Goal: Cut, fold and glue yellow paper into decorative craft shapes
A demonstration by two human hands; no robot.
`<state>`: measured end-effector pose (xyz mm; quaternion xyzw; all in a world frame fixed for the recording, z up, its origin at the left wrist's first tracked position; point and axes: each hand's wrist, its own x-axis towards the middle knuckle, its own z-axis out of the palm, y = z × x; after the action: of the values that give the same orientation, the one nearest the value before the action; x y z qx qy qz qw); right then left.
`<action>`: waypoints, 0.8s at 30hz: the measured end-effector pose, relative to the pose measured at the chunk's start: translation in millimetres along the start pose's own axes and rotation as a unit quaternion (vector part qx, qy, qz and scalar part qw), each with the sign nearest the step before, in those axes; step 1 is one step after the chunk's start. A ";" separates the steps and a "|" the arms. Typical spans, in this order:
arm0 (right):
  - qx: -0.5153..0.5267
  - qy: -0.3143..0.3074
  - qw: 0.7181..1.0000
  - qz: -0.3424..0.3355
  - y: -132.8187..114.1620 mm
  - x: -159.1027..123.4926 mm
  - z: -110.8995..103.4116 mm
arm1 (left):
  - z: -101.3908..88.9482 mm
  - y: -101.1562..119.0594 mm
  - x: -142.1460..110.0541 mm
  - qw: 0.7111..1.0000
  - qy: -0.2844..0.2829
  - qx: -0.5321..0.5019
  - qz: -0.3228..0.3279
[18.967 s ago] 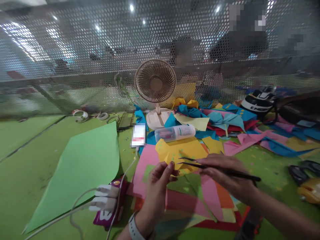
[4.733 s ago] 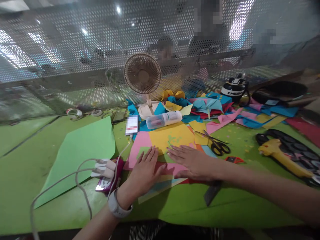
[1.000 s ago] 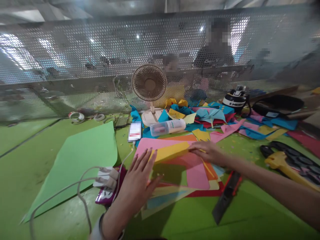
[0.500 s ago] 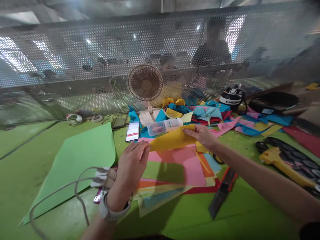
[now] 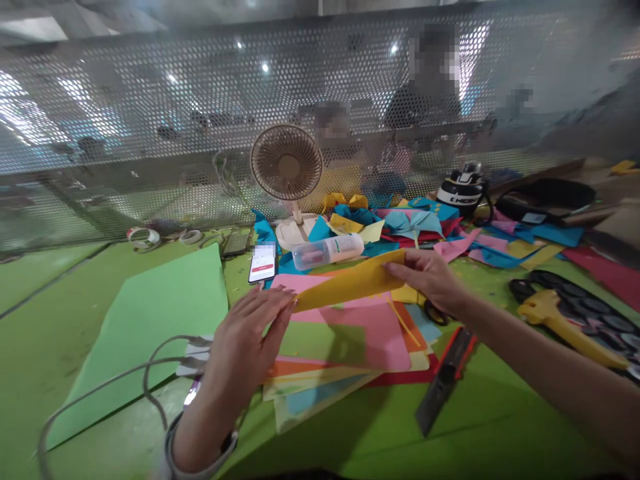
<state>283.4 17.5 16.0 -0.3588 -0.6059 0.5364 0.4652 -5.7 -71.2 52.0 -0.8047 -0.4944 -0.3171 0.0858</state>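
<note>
Between my two hands hangs a sheet of yellow paper, lifted above the pile and tilted on edge. My left hand is closed on its left end, thumb below and fingers over the top. At the right end, my right hand pinches the upper corner between thumb and fingers. Beneath the sheet lies a stack of coloured paper, with a pink sheet uppermost and a green piece on it. The scissors are partly hidden below my right hand. A utility knife lies right of the stack.
A large green sheet covers the left side, beside a charger with cables. Behind the stack are a phone, a clear bottle and a fan. Paper scraps heap up at the back; a yellow glue gun lies right.
The yellow sheet has been raised off the stack, and both hands have closed on its ends. A second ago my left hand lay spread out; the right end has since shifted slightly rightward.
</note>
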 end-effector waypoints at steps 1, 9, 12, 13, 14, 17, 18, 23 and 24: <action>-0.013 -0.003 1.000 -0.002 -1.9 -3.7 -1.7 | -2.4 1.4 -2.4 1.000 -0.003 -0.003 0.011; -0.171 -0.121 0.960 -0.188 -17.3 -42.7 -18.4 | -11.8 -5.4 -34.3 0.983 -0.085 -0.012 0.163; -0.225 -0.199 0.925 -0.233 -5.8 -55.8 -21.1 | -2.3 -16.9 -51.8 0.978 -0.100 0.009 0.183; -0.236 -0.224 0.914 -0.243 1.8 -59.1 -19.9 | 2.1 -20.8 -57.5 0.979 -0.094 0.012 0.181; -0.248 -0.245 0.902 -0.253 10.5 -61.9 -17.6 | 6.7 -24.3 -62.7 0.977 -0.099 0.016 0.189; -0.292 -0.280 0.873 -0.273 35.1 -68.0 -7.3 | 17.4 -29.5 -73.3 0.979 -0.113 0.052 0.160; -0.306 -0.286 0.866 -0.274 40.6 -69.7 -3.7 | 19.3 -29.2 -75.0 0.980 -0.120 0.065 0.143; -0.347 -0.309 0.839 -0.283 41.2 -76.3 8.0 | 20.5 -18.0 -77.1 0.979 -0.149 0.101 0.092; -0.346 -0.310 0.839 -0.284 38.7 -76.8 9.4 | 20.3 -14.0 -77.6 0.979 -0.153 0.104 0.087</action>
<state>295.8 -50.8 -35.8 -0.1236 -0.9398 0.2194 0.2311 -33.0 -112.6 -12.5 -0.8705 -0.4599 -0.1283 0.1197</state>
